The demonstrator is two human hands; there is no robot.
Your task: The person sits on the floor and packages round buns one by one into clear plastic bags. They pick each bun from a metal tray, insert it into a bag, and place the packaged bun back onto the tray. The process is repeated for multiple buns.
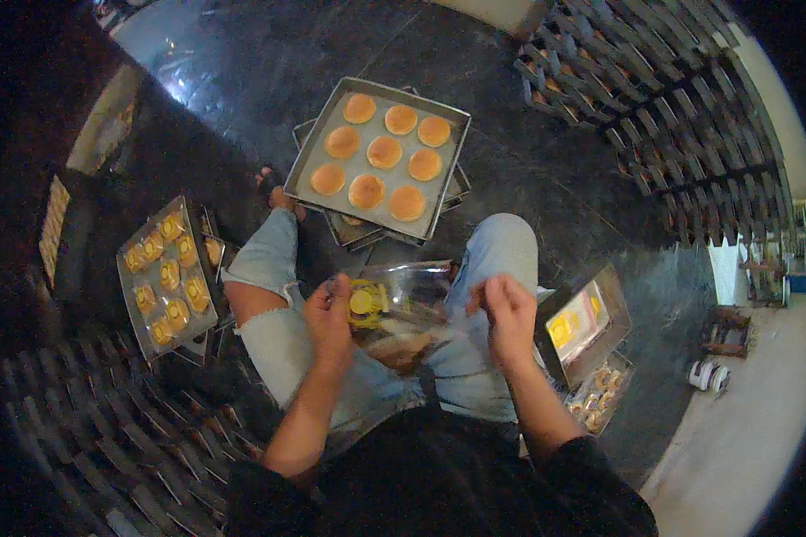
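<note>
My left hand (329,312) grips the left edge of a clear plastic bag (403,302) with a yellow print, held above my lap. At the bag's right side is my right hand (507,312), its fingers curled and blurred; I cannot tell whether it grips the film. Beyond my knees, a metal baking tray (309,190) holding several round golden buns (384,153) tops a stack of trays. To my left, another tray (131,315) holds several buns in printed clear bags (169,275). Flat printed bags (576,322) lie in a tray (611,295) to my right.
Below that right tray, a lower tray (604,419) holds wrapped baked goods (591,403). Racks of trays (645,87) stand at the upper right, with more slatted metal edges (127,429) at the lower left. A white roll-like object (708,377) sits on the floor at far right.
</note>
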